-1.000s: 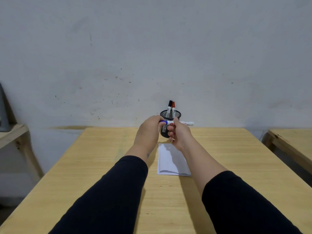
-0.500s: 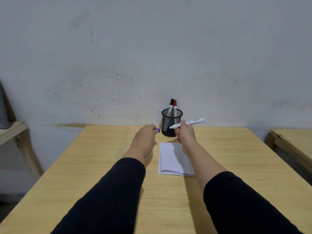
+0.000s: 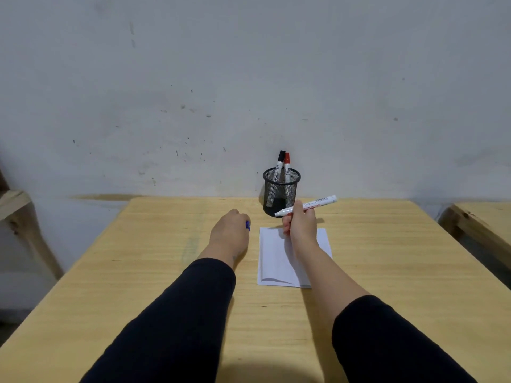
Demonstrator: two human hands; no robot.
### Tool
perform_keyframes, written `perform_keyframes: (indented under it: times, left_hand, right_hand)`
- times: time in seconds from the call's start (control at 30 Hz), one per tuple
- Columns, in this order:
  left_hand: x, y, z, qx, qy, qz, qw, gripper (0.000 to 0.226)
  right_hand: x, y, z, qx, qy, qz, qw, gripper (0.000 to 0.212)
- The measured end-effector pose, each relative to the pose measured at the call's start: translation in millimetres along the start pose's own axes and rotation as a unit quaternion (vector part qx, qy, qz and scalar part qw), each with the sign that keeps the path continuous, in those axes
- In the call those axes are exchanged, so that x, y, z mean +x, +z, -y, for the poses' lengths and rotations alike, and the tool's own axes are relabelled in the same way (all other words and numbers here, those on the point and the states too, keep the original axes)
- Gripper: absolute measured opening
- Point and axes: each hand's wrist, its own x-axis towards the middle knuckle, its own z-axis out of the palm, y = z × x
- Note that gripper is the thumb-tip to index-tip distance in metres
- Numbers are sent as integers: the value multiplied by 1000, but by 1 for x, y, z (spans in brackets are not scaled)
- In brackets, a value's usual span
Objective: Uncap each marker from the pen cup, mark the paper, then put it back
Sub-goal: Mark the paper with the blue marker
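Observation:
My right hand (image 3: pixel 300 225) grips an uncapped white marker (image 3: pixel 318 203), held nearly level above the far edge of the white paper (image 3: pixel 272 258), its tip pointing left toward the cup. My left hand (image 3: pixel 229 230) rests on the table left of the paper, closed around the blue cap (image 3: pixel 248 225), of which only a sliver shows. The black mesh pen cup (image 3: pixel 280 193) stands at the table's far edge by the wall and holds a black-capped marker (image 3: pixel 278 164) and a red-capped marker (image 3: pixel 287 165).
The wooden table (image 3: pixel 387 258) runs up to a grey wall. Another wooden table (image 3: pixel 484 217) stands at the right, and a wooden shelf edge (image 3: pixel 11 203) at the left.
My hands have pulled apart: the blue cap came off the marker. My left hand moved left and down to the table with the cap; my right hand lowered the marker toward the paper.

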Motion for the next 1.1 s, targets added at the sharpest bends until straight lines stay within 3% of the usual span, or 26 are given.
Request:
perform_keyframes:
  times: [0.17, 0.3, 0.4, 0.63, 0.7, 0.87, 0.97, 1.1]
  left_hand:
    - [-14, 3, 0, -16, -6, -38, 999, 54]
    - [-42, 15, 3, -55, 64, -122, 989, 37]
    - [-53, 20, 5, -23, 106, -96, 989, 41]
    - [-55, 25, 8, 10, 90, -66, 994, 43]
    - [-53, 24, 8, 3, 89, -66, 994, 43]
    - [-52, 25, 9, -13, 97, -71, 993, 41]
    - [-51, 26, 9, -12, 98, -74, 992, 46]
    - [-49, 26, 9, -17, 94, -74, 993, 51]
  right_hand:
    - [-3, 4, 2, 0, -21, -18, 1000, 13]
    - [-6, 7, 2, 9, -43, -33, 999, 12]
    - [-9, 7, -2, 5, -59, -19, 998, 3]
    - [-1, 4, -12, -21, -59, 85, 994, 7]
    - [2, 7, -13, -44, -62, 72, 994, 6]
    - [9, 16, -16, -143, -112, 13, 983, 27]
    - [13, 17, -19, -202, -134, -20, 970, 27]
    - [10, 18, -18, -195, -126, -12, 973, 24]
